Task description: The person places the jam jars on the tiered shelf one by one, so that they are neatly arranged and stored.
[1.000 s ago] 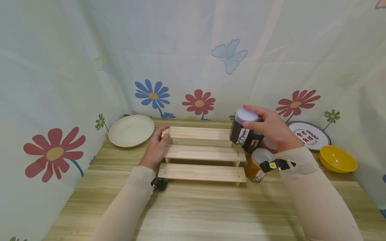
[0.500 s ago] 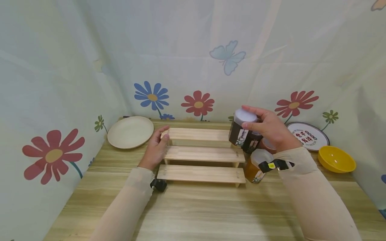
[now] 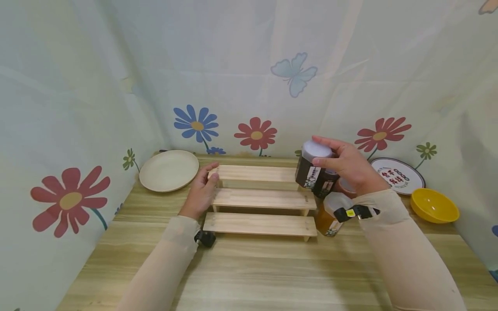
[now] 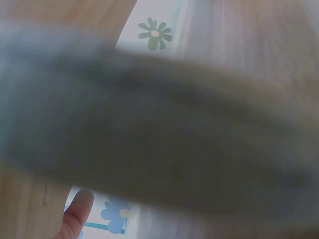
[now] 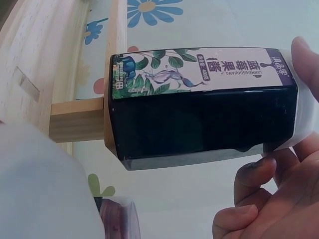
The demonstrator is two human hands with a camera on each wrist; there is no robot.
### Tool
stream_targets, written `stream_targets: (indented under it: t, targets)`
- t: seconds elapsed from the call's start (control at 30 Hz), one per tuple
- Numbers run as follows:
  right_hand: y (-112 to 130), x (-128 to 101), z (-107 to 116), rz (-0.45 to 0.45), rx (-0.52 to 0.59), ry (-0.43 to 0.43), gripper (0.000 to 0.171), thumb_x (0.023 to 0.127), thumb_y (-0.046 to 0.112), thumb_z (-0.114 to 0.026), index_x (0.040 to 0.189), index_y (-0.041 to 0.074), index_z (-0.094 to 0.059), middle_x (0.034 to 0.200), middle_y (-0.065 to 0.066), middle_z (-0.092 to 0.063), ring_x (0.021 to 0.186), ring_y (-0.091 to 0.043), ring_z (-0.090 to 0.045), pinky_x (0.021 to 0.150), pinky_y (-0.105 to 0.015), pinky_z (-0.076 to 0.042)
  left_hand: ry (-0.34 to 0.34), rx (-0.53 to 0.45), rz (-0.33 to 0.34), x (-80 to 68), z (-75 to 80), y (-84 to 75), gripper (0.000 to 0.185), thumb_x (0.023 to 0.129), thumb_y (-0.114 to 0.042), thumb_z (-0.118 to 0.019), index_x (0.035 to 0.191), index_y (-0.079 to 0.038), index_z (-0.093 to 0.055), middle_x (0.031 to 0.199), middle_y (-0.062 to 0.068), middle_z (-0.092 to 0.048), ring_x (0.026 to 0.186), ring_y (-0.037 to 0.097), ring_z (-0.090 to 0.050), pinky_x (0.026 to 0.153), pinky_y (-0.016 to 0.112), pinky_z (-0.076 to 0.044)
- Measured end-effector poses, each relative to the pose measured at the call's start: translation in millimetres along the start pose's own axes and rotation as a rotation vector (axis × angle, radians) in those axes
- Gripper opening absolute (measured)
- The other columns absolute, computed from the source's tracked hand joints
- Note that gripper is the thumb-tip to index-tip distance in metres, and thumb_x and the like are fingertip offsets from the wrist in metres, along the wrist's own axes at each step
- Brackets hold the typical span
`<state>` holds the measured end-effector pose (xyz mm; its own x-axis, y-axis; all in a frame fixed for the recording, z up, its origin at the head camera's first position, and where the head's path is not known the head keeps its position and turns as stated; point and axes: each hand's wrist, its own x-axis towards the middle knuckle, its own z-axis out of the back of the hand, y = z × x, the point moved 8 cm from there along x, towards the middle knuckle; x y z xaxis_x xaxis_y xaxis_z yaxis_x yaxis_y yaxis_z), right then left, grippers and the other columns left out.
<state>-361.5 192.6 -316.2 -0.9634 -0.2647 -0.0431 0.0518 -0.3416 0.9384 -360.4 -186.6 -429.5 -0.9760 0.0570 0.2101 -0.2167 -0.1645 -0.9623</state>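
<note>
My right hand (image 3: 352,168) holds a dark blueberry jam jar (image 3: 304,173) by its pale lid, thumb and fingers around it. The jar is tilted at the right end of the wooden three-step rack (image 3: 264,198); its labelled side (image 5: 199,119) fills the middle of the right wrist view, with its base by the rack's end. My left hand (image 3: 200,190) grips the left end of the rack's top step. In the left wrist view a blurred dark shape hides most of the scene; a fingertip (image 4: 79,206) shows below it.
Behind the held jar stand another dark jar (image 3: 324,185) and a reddish-brown one (image 3: 346,186). An amber jar (image 3: 327,220) is beside the rack's right end. A cream plate (image 3: 169,170) lies left, a printed white plate (image 3: 400,175) and yellow bowl (image 3: 435,206) right. A flowered curtain surrounds the table.
</note>
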Motion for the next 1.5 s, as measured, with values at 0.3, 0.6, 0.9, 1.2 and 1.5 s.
stream_targets:
  t: [0.3,0.6,0.9,1.2,1.5]
  targets:
    - [0,4,-3,0.034,-0.033,0.010,0.073,0.100,0.022,-0.076,0.164,0.026,-0.040,0.156,-0.016,-0.042,0.126,-0.028,-0.047,0.099,-0.032,-0.047,-0.009,0.003,-0.043,10.1,3.8,24.8,0.044,0.114,-0.029,-0.047,0.156,-0.016,-0.047,0.163,0.008,-0.041,0.135,0.025,-0.045,0.109,0.042,-0.036]
    - [-1,9,-8,0.026,0.023,0.002,0.075,0.098,0.023,-0.078,0.163,0.029,-0.042,0.160,-0.013,-0.040,0.129,-0.027,-0.045,0.104,-0.038,-0.043,-0.006,-0.013,-0.047,10.3,3.4,21.9,0.045,0.115,-0.026,-0.046,0.157,-0.010,-0.045,0.167,0.008,-0.037,0.146,0.027,-0.039,0.118,0.050,-0.032]
    - [2,9,-12,0.033,0.000,0.004,0.072,0.099,0.022,-0.077,0.163,0.028,-0.043,0.161,-0.014,-0.040,0.132,-0.030,-0.045,0.108,-0.040,-0.042,-0.003,-0.015,-0.050,9.9,3.1,23.5,0.045,0.115,-0.026,-0.045,0.157,-0.010,-0.045,0.168,0.007,-0.034,0.149,0.026,-0.035,0.119,0.050,-0.031]
    - [5,13,-19,0.040,0.008,0.024,0.074,0.099,0.022,-0.077,0.164,0.026,-0.041,0.160,-0.016,-0.041,0.133,-0.032,-0.045,0.113,-0.052,-0.040,-0.006,-0.020,-0.060,10.3,3.8,23.0,0.046,0.115,-0.027,-0.046,0.157,-0.009,-0.044,0.167,0.008,-0.036,0.144,0.026,-0.039,0.116,0.048,-0.032]
    - [12,18,-23,0.084,-0.052,0.007,0.070,0.099,0.019,-0.077,0.162,0.023,-0.045,0.158,-0.017,-0.043,0.129,-0.034,-0.048,0.106,-0.038,-0.045,-0.003,-0.004,-0.050,9.8,3.3,22.6,0.047,0.115,-0.029,-0.045,0.158,-0.011,-0.044,0.169,0.008,-0.033,0.153,0.027,-0.033,0.121,0.054,-0.030]
